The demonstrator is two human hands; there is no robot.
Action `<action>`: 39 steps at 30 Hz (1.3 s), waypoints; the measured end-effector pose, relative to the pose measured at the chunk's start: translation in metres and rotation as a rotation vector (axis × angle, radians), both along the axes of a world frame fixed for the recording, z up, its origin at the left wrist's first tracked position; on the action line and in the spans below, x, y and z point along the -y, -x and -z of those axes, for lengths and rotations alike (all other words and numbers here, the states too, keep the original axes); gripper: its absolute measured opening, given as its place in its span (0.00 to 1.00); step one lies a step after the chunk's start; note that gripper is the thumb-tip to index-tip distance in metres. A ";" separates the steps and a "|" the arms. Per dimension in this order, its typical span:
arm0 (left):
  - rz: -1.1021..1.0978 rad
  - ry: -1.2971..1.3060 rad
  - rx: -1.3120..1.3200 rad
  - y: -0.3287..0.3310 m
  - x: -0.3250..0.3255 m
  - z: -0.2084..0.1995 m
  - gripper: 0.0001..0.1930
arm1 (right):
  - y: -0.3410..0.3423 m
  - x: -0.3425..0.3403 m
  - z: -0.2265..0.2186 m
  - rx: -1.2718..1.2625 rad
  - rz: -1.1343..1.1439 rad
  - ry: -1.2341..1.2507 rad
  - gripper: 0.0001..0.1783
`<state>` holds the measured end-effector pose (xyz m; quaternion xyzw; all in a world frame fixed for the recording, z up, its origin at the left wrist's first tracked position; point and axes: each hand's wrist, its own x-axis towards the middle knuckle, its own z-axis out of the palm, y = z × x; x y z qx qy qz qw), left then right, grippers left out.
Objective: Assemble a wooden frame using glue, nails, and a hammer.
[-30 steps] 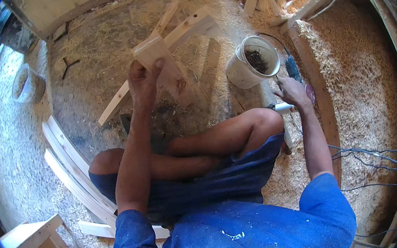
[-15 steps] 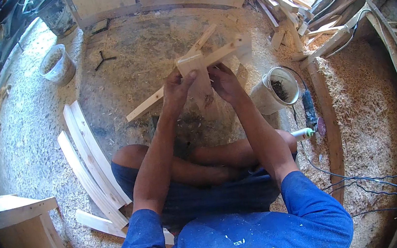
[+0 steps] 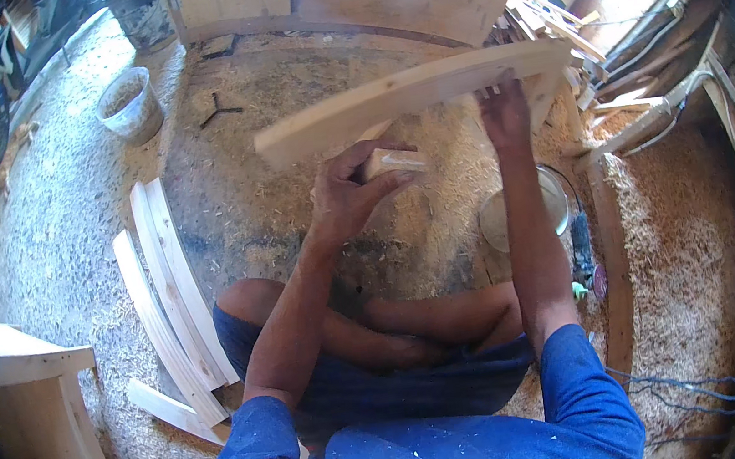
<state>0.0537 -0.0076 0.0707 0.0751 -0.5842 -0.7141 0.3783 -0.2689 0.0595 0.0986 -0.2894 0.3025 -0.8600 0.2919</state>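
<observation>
My left hand (image 3: 344, 191) is closed around a short-looking pale wooden piece (image 3: 398, 162), its end turned toward me. Above it a long, pale wooden board (image 3: 397, 95) slants across the view, slightly smeared by motion. My right hand (image 3: 505, 116) has its fingers at the board's lower edge, toward the right end. Another wooden piece (image 3: 544, 98) hangs down behind that end. Whether the piece in my left hand is joined to the long board is hidden.
Curved wooden strips (image 3: 176, 299) lie on the floor at my left. A whitish bucket (image 3: 526, 210) stands behind my right forearm, beside a corded power tool (image 3: 581, 244). A pale tub (image 3: 131, 112) and a black three-armed tool (image 3: 219, 110) are farther left. Scrap wood (image 3: 557, 18) fills the far right.
The wooden pieces have been turned, so the long board now lies across, above my hands. My right hand has moved right and up; my left now grips a piece end-on.
</observation>
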 end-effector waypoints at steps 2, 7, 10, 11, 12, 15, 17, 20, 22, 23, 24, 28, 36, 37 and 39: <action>-0.107 -0.007 0.049 -0.002 0.009 0.002 0.20 | 0.009 0.005 -0.012 0.021 0.042 0.029 0.20; -0.276 -0.090 0.035 -0.004 0.040 0.006 0.21 | 0.028 -0.014 -0.026 -0.023 -0.086 0.203 0.24; -0.323 -0.156 -0.123 -0.007 0.056 0.016 0.20 | 0.022 -0.014 -0.026 0.053 0.050 0.173 0.27; -0.356 -0.155 -0.122 -0.008 0.058 0.014 0.20 | 0.017 -0.014 -0.028 0.062 0.059 0.198 0.27; -0.390 -0.153 -0.122 -0.011 0.059 0.010 0.21 | 0.014 -0.013 -0.028 0.071 0.069 0.225 0.28; -0.435 -0.119 -0.194 -0.010 0.064 0.007 0.20 | 0.027 -0.014 -0.015 0.084 0.012 0.227 0.28; -0.427 -0.125 -0.194 -0.012 0.070 0.013 0.20 | 0.031 -0.016 -0.007 0.110 0.027 0.206 0.28; -0.404 -0.136 -0.188 -0.014 0.069 0.013 0.20 | 0.028 -0.020 -0.002 0.130 0.048 0.170 0.28; -0.394 -0.142 -0.187 -0.015 0.069 0.012 0.20 | 0.029 -0.023 -0.002 0.122 0.050 0.157 0.28; -0.401 -0.114 -0.172 -0.015 0.070 0.012 0.20 | 0.030 -0.024 -0.002 0.119 0.025 0.167 0.27; -0.409 -0.086 -0.155 -0.015 0.069 0.013 0.20 | 0.029 -0.024 -0.002 0.117 -0.002 0.176 0.27; -0.436 -0.081 -0.147 -0.016 0.066 0.011 0.21 | 0.031 -0.027 0.003 0.118 0.029 0.159 0.26; -0.397 -0.130 -0.099 -0.018 0.065 0.009 0.20 | 0.031 -0.031 0.006 0.143 -0.026 0.179 0.24; -0.395 -0.130 -0.099 -0.017 0.066 0.009 0.20 | 0.029 -0.030 0.004 0.143 -0.024 0.178 0.24; -0.382 -0.103 -0.122 -0.017 0.065 0.009 0.20 | 0.025 -0.031 0.003 0.128 0.083 0.108 0.26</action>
